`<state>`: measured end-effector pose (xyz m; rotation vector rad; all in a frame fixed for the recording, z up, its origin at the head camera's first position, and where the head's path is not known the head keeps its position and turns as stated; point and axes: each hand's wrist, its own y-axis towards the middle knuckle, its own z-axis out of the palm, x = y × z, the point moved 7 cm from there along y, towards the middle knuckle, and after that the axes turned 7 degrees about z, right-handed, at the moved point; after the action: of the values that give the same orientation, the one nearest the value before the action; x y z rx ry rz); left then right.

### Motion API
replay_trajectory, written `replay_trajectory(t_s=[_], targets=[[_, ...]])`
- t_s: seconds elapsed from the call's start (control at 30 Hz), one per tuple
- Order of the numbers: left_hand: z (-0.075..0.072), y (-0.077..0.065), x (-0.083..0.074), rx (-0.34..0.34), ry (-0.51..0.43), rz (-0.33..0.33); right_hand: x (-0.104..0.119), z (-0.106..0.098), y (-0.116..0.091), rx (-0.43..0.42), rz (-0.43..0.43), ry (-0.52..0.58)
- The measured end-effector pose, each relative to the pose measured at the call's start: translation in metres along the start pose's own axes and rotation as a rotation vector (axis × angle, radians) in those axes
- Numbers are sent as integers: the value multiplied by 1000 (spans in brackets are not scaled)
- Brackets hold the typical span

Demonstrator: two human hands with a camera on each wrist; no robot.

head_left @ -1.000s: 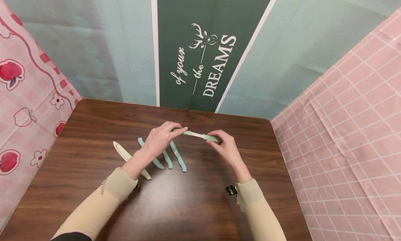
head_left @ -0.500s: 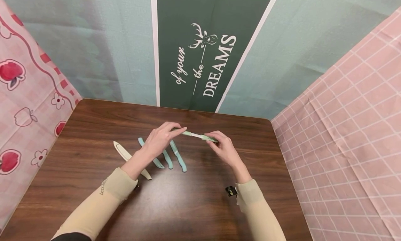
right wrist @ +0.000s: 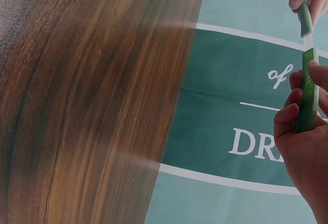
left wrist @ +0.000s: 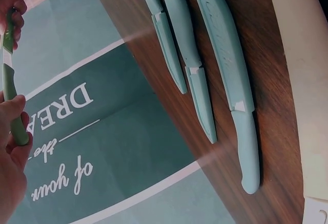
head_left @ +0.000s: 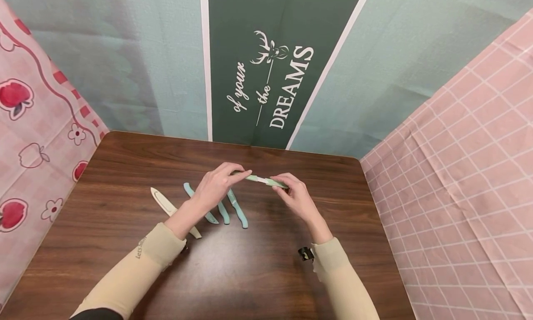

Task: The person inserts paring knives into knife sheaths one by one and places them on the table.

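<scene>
My left hand (head_left: 214,183) grips the green handle (left wrist: 9,83) of a small knife, raised over the far half of the table. Opposite it, my right hand (head_left: 300,197) pinches the knife's green sheath (right wrist: 308,98) between thumb and fingers. Handle and sheath lie in line, and a short stretch of pale blade (head_left: 261,180) shows between them; the rest of the blade is inside the sheath. Below and beside my left forearm are three light-blue sheathed knives (left wrist: 230,55), partly covered by that arm in the head view.
A larger cream sheathed knife (head_left: 163,201) lies left of the blue ones, its middle hidden under my left forearm. The brown wooden table (head_left: 250,273) ends at a green cloth backdrop (head_left: 241,15) behind, with pink cloths at both sides.
The handle and sheath have come closer together, so less blade shows between them. My left hand has shifted slightly right, and my right hand slightly left. The knives on the table have not moved.
</scene>
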<state>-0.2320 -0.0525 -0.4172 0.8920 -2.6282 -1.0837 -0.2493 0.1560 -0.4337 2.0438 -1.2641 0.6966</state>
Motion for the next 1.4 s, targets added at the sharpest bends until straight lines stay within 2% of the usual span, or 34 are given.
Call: replay_trajectory(t_s=[0.4,0.73,0.97,1.4], targets=[[2,2,-4,-3,30,21,2,2,2,7,12,-8],[4,6,-8,20,43,17,2,3,3,-3,20,1],[7,9,-11,-3,69,23,2,3,3,2,30,2],[13,8,-11,38,57,8,-2,7,3,17,19,-9]])
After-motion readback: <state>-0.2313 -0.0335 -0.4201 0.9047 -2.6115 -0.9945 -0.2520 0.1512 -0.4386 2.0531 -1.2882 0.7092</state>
